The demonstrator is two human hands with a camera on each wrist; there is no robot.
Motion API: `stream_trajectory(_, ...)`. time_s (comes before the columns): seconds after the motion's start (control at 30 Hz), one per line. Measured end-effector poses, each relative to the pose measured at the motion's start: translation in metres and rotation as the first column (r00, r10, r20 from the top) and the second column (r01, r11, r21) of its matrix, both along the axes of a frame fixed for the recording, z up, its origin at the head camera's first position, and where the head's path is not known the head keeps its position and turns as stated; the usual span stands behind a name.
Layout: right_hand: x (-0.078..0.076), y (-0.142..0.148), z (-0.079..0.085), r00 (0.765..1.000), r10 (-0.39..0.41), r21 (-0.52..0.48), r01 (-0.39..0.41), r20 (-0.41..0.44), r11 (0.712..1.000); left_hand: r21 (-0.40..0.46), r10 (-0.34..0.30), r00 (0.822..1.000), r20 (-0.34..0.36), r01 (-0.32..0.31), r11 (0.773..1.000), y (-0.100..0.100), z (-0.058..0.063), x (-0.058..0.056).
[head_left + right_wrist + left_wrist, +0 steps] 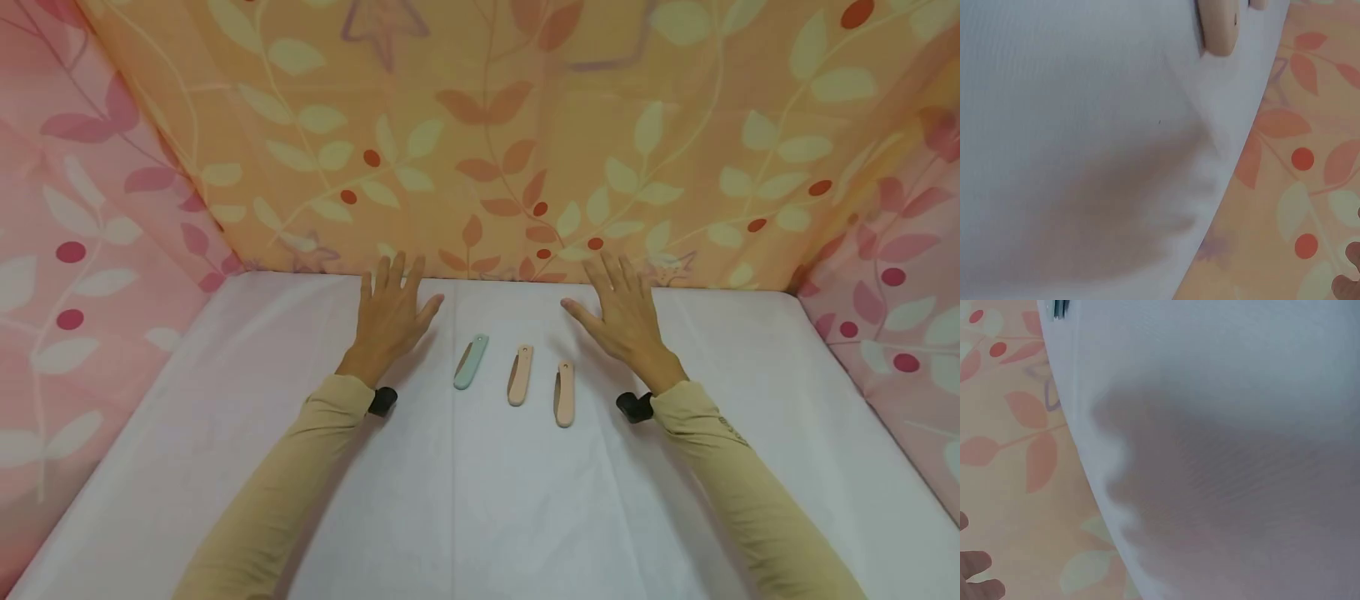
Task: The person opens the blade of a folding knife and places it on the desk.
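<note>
Three folding knives lie apart in a slanting row on the white cloth, their blades folded into the handles. The mint-green folding knife (pixel 472 362) is at the left, a beige folding knife (pixel 521 376) in the middle and another beige folding knife (pixel 565 394) at the right, lowest in the head view. My left hand (pixel 390 312), fingers spread, is held above the cloth left of the green knife. On the other side my right hand (pixel 624 315) spreads its fingers beyond the right beige knife. Neither hand holds anything. The wrist views show only some fingertips and hand shadows.
White cloth (pixel 450 517) covers the table. An orange leaf-patterned curtain (pixel 487 150) stands along its far edge, with pink patterned curtains at the left (pixel 67 292) and right (pixel 900 317). A black wrist device (pixel 383 402) sits at the left cuff, another (pixel 634 407) at the right.
</note>
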State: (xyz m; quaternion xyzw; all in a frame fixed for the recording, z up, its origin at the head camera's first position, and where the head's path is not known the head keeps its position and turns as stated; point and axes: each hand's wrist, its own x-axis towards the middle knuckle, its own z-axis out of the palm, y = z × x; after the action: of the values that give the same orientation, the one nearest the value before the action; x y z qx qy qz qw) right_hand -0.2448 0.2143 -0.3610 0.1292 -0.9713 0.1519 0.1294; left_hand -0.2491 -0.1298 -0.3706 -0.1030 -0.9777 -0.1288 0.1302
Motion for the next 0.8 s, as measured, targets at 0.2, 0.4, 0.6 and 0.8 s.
stream_trajectory(0.2, 0.005, -0.009, 0.001, 0.999, 0.031, -0.02, -0.031, 0.012, 0.999, -0.002, -0.006, 1.0, -0.006, 0.006, 1.0, 0.002, 0.003, 0.006)
stream_trajectory(0.4, 0.008, -0.017, 0.001, 0.998, 0.057, -0.057, -0.056, 0.007, 0.997, 0.007, -0.02, 1.0, 0.014, 0.02, 1.0, 0.005, 0.005, 0.011)
stream_trajectory(0.6, 0.013, -0.025, 0.003, 0.997, 0.078, -0.07, -0.077, 0.003, 0.995, -0.007, -0.03, 0.999, 0.012, 0.03, 1.0, 0.007, 0.004, 0.015)
stream_trajectory(0.8, 0.017, -0.036, 0.004, 0.992, 0.116, -0.142, -0.107, 0.052, 0.984, 0.011, -0.038, 0.999, 0.017, 0.038, 0.999, 0.007, 0.005, 0.018)
